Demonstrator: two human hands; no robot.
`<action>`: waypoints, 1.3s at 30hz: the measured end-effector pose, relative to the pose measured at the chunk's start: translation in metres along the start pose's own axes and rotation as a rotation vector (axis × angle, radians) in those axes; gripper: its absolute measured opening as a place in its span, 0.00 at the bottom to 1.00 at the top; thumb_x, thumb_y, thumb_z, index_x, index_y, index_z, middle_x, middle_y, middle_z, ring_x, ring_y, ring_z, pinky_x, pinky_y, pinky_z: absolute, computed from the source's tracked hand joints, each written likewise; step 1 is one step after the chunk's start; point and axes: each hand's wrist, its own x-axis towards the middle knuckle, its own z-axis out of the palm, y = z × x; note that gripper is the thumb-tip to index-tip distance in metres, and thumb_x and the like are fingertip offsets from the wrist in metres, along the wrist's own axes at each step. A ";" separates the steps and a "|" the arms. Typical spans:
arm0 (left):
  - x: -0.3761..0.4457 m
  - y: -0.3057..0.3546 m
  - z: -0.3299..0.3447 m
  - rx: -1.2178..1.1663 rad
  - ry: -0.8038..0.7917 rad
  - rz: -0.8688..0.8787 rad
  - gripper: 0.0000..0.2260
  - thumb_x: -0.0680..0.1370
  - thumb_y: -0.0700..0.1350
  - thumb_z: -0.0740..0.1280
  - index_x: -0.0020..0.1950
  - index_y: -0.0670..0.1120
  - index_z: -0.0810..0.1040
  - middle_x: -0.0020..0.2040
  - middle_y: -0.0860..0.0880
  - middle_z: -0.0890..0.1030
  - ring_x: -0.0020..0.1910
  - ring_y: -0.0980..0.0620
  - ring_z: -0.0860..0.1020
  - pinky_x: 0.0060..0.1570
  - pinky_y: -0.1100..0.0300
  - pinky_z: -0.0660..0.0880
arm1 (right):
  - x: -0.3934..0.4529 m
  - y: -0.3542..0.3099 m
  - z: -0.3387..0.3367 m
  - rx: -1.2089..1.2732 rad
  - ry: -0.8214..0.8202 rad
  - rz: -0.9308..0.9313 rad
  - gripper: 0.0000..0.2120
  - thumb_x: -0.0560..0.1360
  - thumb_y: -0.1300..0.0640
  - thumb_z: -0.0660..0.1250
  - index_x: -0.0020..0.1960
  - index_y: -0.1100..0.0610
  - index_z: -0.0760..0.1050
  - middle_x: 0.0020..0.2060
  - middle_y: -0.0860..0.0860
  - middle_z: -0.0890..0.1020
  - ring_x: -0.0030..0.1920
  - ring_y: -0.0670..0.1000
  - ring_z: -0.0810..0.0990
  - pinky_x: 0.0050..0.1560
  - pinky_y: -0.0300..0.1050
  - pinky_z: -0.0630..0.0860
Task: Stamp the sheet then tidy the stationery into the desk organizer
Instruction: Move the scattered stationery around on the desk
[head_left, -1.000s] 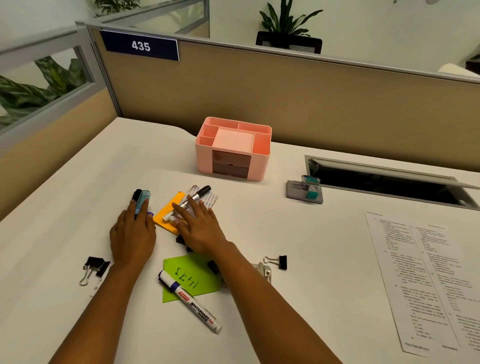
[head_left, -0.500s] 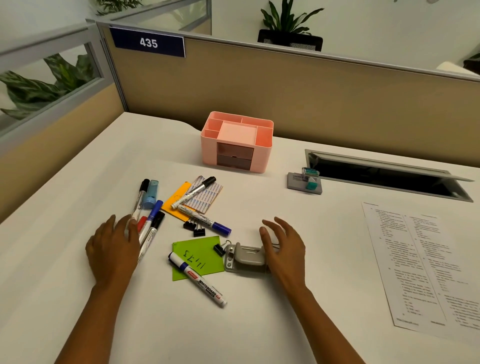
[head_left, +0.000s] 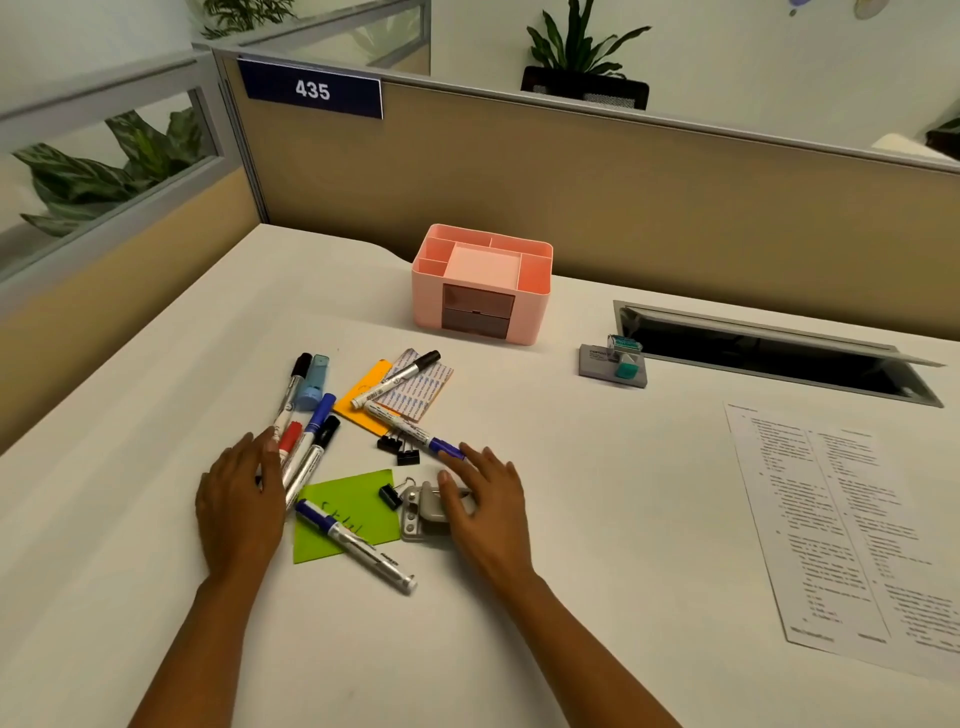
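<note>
On green note (head_left: 363, 499), marker (head_left: 356, 545) diagonal.

The right hand (head_left: 488, 506) left the orange note (head_left: 366, 400), swung out past the green note (head_left: 345, 514), then came back to settle on the grey hole punch (head_left: 428, 512) beside it. The left hand (head_left: 236, 506) drew back from the pens (head_left: 306, 441) toward that green note.

A white tabletop (head_left: 597, 519) carries a pink organizer (head_left: 483, 283) well beyond the fingers (head_left: 270, 447), markers (head_left: 306, 436) and sticky notes (head_left: 345, 514) between them, a grey stamp pad (head_left: 610, 364) and a printed sheet (head_left: 852, 525) off to their right.
</note>
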 end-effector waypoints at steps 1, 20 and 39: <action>0.000 0.000 0.000 -0.028 0.008 -0.001 0.19 0.81 0.50 0.51 0.67 0.44 0.71 0.66 0.40 0.73 0.67 0.39 0.69 0.69 0.42 0.63 | 0.001 -0.005 0.003 0.011 -0.024 -0.003 0.30 0.71 0.35 0.44 0.66 0.42 0.70 0.69 0.42 0.70 0.73 0.46 0.61 0.73 0.41 0.46; 0.026 -0.004 -0.017 -0.330 0.091 -0.225 0.20 0.80 0.52 0.50 0.63 0.45 0.75 0.64 0.41 0.75 0.64 0.42 0.72 0.64 0.48 0.67 | 0.025 -0.053 0.045 0.100 -0.217 -0.094 0.24 0.78 0.43 0.50 0.69 0.51 0.70 0.72 0.49 0.66 0.72 0.46 0.62 0.76 0.48 0.43; 0.014 0.056 -0.010 -0.060 0.173 0.196 0.11 0.78 0.43 0.61 0.55 0.39 0.79 0.54 0.36 0.81 0.53 0.35 0.77 0.52 0.44 0.73 | 0.026 0.002 -0.035 0.139 0.162 -0.014 0.11 0.79 0.52 0.59 0.57 0.54 0.75 0.57 0.48 0.77 0.59 0.47 0.71 0.56 0.31 0.64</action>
